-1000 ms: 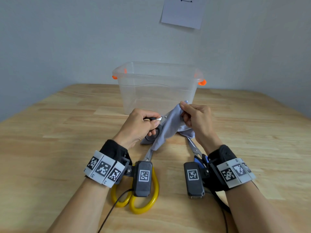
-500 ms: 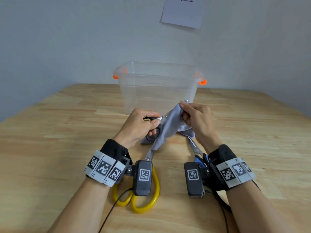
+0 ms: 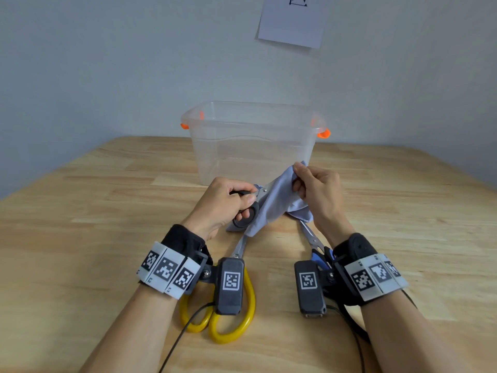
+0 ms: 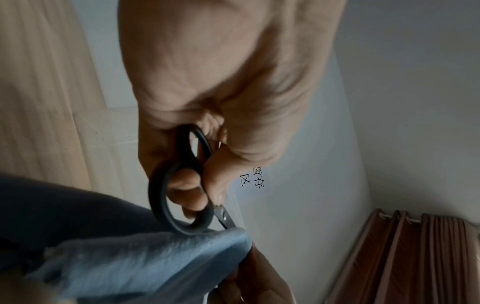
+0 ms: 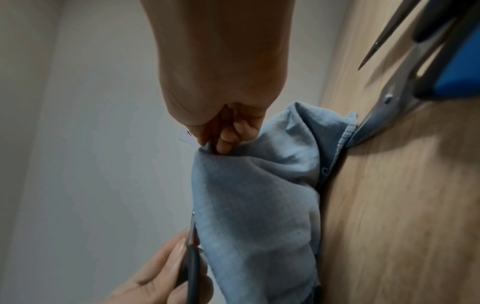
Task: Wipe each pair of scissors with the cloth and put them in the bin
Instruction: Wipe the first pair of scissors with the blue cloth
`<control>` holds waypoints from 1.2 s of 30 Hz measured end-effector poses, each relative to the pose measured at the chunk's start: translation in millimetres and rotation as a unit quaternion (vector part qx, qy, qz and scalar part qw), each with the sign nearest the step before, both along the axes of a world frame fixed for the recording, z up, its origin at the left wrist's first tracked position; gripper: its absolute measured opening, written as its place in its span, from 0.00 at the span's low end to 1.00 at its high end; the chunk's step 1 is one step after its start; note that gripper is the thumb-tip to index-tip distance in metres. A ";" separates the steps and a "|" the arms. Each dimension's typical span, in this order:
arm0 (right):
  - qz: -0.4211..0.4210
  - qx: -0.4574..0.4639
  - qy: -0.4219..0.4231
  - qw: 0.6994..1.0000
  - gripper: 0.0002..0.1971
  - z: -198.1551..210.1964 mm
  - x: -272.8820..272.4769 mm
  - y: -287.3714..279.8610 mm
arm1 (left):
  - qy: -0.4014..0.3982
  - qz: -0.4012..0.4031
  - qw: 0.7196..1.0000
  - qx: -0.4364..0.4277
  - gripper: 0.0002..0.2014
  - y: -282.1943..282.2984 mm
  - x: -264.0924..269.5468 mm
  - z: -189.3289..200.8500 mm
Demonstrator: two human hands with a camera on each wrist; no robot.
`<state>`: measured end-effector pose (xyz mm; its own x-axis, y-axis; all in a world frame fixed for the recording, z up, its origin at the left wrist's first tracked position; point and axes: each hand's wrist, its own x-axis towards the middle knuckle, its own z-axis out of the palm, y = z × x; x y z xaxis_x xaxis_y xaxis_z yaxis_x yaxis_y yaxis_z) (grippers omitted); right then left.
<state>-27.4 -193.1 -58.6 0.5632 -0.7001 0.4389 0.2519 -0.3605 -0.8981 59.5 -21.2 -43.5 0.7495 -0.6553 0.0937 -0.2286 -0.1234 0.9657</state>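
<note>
Black scissors gripped at the loops by left hand, blades running up toward right hand, which pinches cloth around them. Bin just beyond both hands, nothing between. Yellow scissors and blue scissors flat on table under the wrists.

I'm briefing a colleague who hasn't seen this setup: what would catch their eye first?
Centre of the table, the left hand grips black-handled scissors while the right hand pinches a blue-grey cloth around the blades. Behind them stands a clear plastic bin with orange clips; nearer the person lie yellow-handled scissors and blue-handled scissors.
</note>
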 end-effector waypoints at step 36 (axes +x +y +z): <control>0.246 0.076 0.113 0.960 0.12 3.3 -4.2 17.8 | -0.010 -0.003 0.997 -0.080 0.04 -2.2 3.1 -4.9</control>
<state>-31.7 -175.4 -55.3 0.9103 -0.3724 0.1806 0.1508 -0.1080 -0.9826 62.5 -23.4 -48.3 0.7419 -0.6357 0.2134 -0.2491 0.0341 0.9679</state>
